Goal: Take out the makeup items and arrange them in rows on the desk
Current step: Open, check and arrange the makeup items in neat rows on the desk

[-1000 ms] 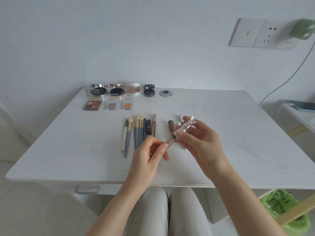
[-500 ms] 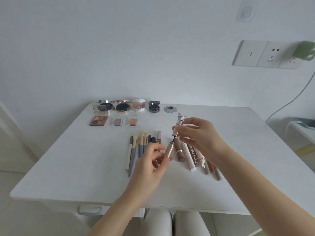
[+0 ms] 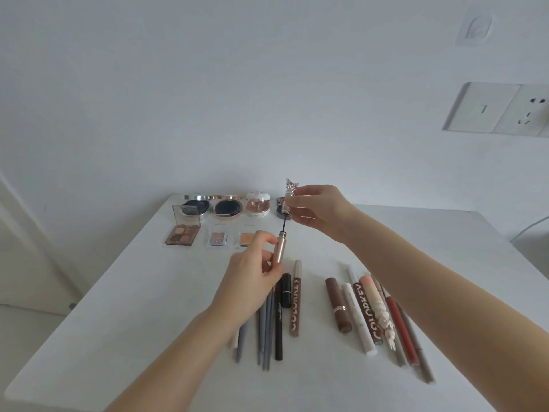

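My left hand [image 3: 252, 278] grips a rose-gold mascara tube [image 3: 279, 248] upright above the white desk [image 3: 124, 316]. My right hand [image 3: 315, 208] pinches its butterfly-topped cap [image 3: 289, 193], lifted above the tube with the thin black wand [image 3: 283, 223] partly drawn out. Below my left hand lies a row of brushes and pencils [image 3: 267, 331]. To the right lies a row of lip sticks and pens [image 3: 371, 313]. Open compacts [image 3: 224, 208] line the far edge, with small eyeshadow palettes [image 3: 181, 234] in front of them.
A wall with a switch and socket plate [image 3: 499, 110] rises behind the desk. A cable [image 3: 531, 226] hangs at the far right. The floor shows past the desk's left edge.
Both hands rose and moved away from me. My right hand pulled the cap upward off the tube, exposing the wand. The camera tilted up.
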